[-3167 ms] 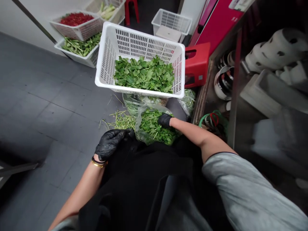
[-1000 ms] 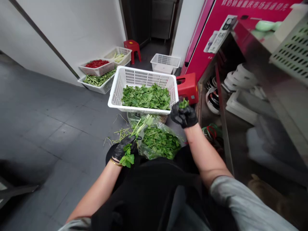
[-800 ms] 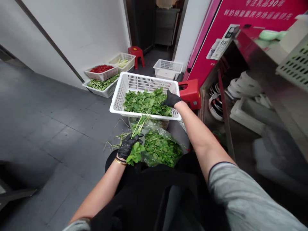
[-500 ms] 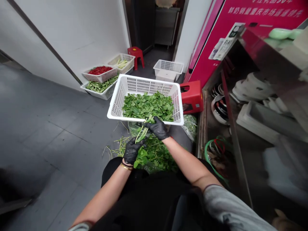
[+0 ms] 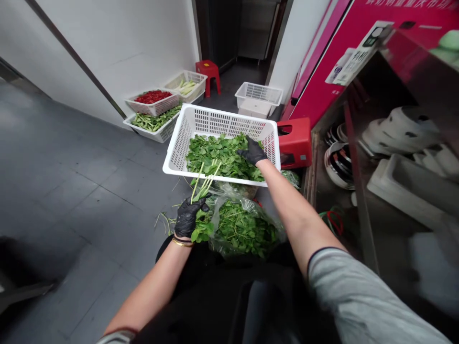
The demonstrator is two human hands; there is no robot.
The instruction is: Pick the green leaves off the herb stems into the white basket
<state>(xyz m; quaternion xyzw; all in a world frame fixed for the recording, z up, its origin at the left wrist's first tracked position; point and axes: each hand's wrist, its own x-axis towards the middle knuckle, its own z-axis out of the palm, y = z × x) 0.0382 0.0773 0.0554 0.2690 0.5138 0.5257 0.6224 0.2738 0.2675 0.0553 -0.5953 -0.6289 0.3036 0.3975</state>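
Note:
My left hand (image 5: 188, 217), in a black glove, is closed round a bunch of leafy green stems (image 5: 201, 191) held upside down, stalks pointing up and leaves hanging below my fist. My right hand (image 5: 253, 152), also gloved, reaches into a white slotted basket (image 5: 179, 143) and rests on the pile of picked green leaves (image 5: 218, 157) inside it; its fingers look curled down, and I cannot see what they hold. A clear plastic bag of greens (image 5: 244, 229) lies on my lap between my arms.
Loose stalks (image 5: 165, 220) litter the grey floor. Baskets of red chillies (image 5: 152, 98) and green beans (image 5: 152, 122) stand by the wall. A red stool (image 5: 296, 141) and an empty white basket (image 5: 258, 95) sit behind. A steel shelf with bowls (image 5: 340, 153) is on my right.
My right hand left the stems held in my left hand and moved forward into the white basket. My left hand kept its grip on the bunch.

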